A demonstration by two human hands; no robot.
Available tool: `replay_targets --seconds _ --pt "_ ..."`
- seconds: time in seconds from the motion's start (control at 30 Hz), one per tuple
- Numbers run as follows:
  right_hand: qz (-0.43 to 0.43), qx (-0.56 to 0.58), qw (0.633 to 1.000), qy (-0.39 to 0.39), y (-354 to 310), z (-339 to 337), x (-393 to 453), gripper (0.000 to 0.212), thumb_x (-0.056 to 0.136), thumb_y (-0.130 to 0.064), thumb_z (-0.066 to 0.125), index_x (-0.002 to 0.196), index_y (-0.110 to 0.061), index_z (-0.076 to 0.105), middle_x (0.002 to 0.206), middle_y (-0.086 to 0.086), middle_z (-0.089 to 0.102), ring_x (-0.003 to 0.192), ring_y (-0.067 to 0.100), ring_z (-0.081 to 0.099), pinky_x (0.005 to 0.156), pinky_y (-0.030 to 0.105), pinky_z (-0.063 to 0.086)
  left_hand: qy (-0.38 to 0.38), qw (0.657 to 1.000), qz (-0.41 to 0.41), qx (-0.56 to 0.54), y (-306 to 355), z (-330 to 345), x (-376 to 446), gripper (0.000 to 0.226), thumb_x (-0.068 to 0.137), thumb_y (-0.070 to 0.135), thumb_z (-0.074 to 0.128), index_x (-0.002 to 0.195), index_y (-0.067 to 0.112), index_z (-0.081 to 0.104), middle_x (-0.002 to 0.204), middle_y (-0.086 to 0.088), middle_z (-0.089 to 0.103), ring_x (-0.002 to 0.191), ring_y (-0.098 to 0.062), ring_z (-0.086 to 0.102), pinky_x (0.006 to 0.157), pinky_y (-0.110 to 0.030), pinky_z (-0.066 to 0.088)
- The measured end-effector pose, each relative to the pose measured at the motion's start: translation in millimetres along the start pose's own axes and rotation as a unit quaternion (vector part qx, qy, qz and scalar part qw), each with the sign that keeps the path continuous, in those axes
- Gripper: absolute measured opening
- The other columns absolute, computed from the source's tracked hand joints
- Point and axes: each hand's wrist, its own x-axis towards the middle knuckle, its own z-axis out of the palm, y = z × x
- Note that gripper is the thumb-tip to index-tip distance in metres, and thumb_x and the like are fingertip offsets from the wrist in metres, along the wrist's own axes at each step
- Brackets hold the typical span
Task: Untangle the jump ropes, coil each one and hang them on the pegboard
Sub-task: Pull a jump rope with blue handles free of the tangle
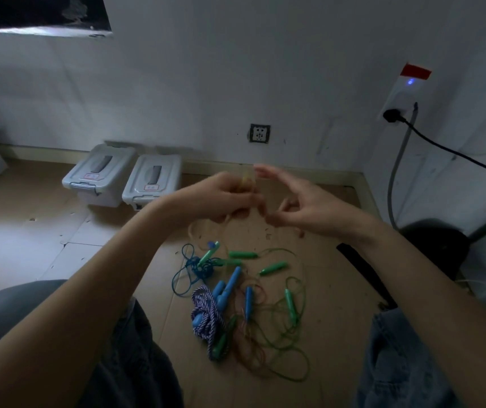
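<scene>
A tangle of jump ropes (244,301) lies on the cardboard floor between my knees: thin green cord with green handles (274,267), blue handles (228,285), a purple-and-white braided rope (206,312) and a blue cord (194,265). Above the pile, my left hand (224,195) grips a pale yellowish rope (246,179), whose loops hang down below the hand. My right hand (297,198) is just right of it, thumb and a finger pinching a strand of the same rope while the other fingers stretch out. No pegboard is in view.
Two grey lidded plastic boxes (124,178) stand against the white wall behind the pile. A wall socket (260,133) sits above the skirting. A black cable (442,145) runs from a plug at the right, and a dark chair base (436,242) stands at the right.
</scene>
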Motion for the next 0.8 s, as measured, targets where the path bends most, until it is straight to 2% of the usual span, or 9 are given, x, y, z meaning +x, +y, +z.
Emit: replay_targets --seconds 0.1,0.2,0.3,0.43,0.53,0.6,0.63,0.7,0.8 --pt "-0.002 0.011 0.998 -0.058 -2.3 8.1 2.0 0.033 0.087 -0.004 0.059 0.11 -0.028 0.056 0.08 -0.005 0.063 0.061 0.009 0.058 0.046 0.02 0.045 -0.11 0.992 -0.02 0.061 -2.4 2.5 -2.3 0.018 0.089 0.029 0.053 0.077 0.023 0.065 0.055 0.011 0.054 0.043 0.001 0.04 0.042 -0.011 0.031" --pt "0.019 -0.059 0.998 -0.017 -0.6 1.3 3.0 0.005 0.086 -0.014 0.063 0.09 -0.018 0.064 0.071 -0.005 0.06 0.047 -0.002 0.05 0.043 0.014 0.04 -0.121 0.99 -0.018 0.076 -7.8 0.9 -2.2 0.016 0.087 0.032 0.055 0.077 0.029 0.066 0.053 0.014 0.056 0.043 0.001 0.038 0.043 -0.012 0.03" --pt "0.012 -0.132 0.984 0.116 6.5 -0.7 5.8 0.005 0.087 -0.014 0.061 0.086 -0.019 0.062 0.071 -0.01 0.055 0.053 -0.004 0.051 0.045 0.005 0.037 -0.092 0.994 -0.035 0.053 -13.5 -0.1 1.7 0.011 0.086 0.03 0.057 0.084 0.023 0.065 0.059 0.012 0.061 0.042 0.0 0.04 0.041 -0.012 0.032" --pt "0.046 -0.244 0.909 0.336 16.0 -10.6 5.3 0.005 0.09 -0.008 0.055 0.093 -0.01 0.059 0.072 -0.004 0.054 0.058 0.002 0.045 0.049 0.001 0.035 -0.191 0.957 -0.152 0.158 -23.4 3.9 0.3 0.02 0.094 0.026 0.046 0.089 0.013 0.06 0.073 0.005 0.066 0.042 0.0 0.049 0.041 -0.011 0.037" --pt "0.126 -0.318 0.916 0.207 19.0 -13.0 1.7 0.042 0.085 -0.013 0.063 0.123 -0.02 0.048 0.124 0.007 0.049 0.078 0.01 0.049 0.062 0.014 0.039 -0.137 0.962 -0.154 0.178 -25.6 -1.5 0.6 0.028 0.097 0.025 0.04 0.081 0.013 0.06 0.062 0.004 0.061 0.035 0.0 0.042 0.037 -0.012 0.033" --pt "0.07 -0.273 0.958 0.06 13.3 -2.4 1.9 0.079 0.077 -0.018 0.072 0.139 -0.04 0.028 0.146 -0.004 0.025 0.085 0.005 0.048 0.068 0.018 0.042 -0.119 0.98 -0.108 0.119 -19.5 -3.5 1.7 0.028 0.095 0.026 0.042 0.077 0.017 0.061 0.05 0.008 0.057 0.034 0.0 0.038 0.036 -0.011 0.031" --pt "0.033 -0.214 0.976 -0.008 6.5 4.2 2.3 0.08 0.076 -0.019 0.073 0.138 -0.043 0.028 0.147 -0.007 0.026 0.087 0.004 0.051 0.071 0.02 0.045 -0.125 0.984 -0.086 0.089 -15.2 -2.9 1.8 0.026 0.094 0.026 0.045 0.077 0.019 0.063 0.048 0.009 0.057 0.034 0.0 0.037 0.036 -0.011 0.031" --pt "-0.004 -0.091 0.992 -0.082 1.6 11.3 3.7 0.046 0.082 -0.013 0.067 0.122 -0.03 0.051 0.12 0.001 0.059 0.079 0.011 0.063 0.062 0.025 0.052 -0.125 0.989 -0.057 0.047 -9.5 -0.3 1.8 0.024 0.092 0.028 0.049 0.075 0.02 0.064 0.048 0.01 0.057 0.036 0.0 0.038 0.036 -0.011 0.031" --pt "0.013 -0.03 0.996 0.087 5.8 4.1 8.0 0.011 0.089 -0.004 0.056 0.097 -0.003 0.064 0.069 0.003 0.064 0.049 0.006 0.061 0.045 0.018 0.048 -0.123 0.989 -0.073 0.029 -13.5 2.1 2.3 0.022 0.092 0.026 0.05 0.077 0.016 0.063 0.058 0.008 0.061 0.039 0.0 0.042 0.038 -0.011 0.033"
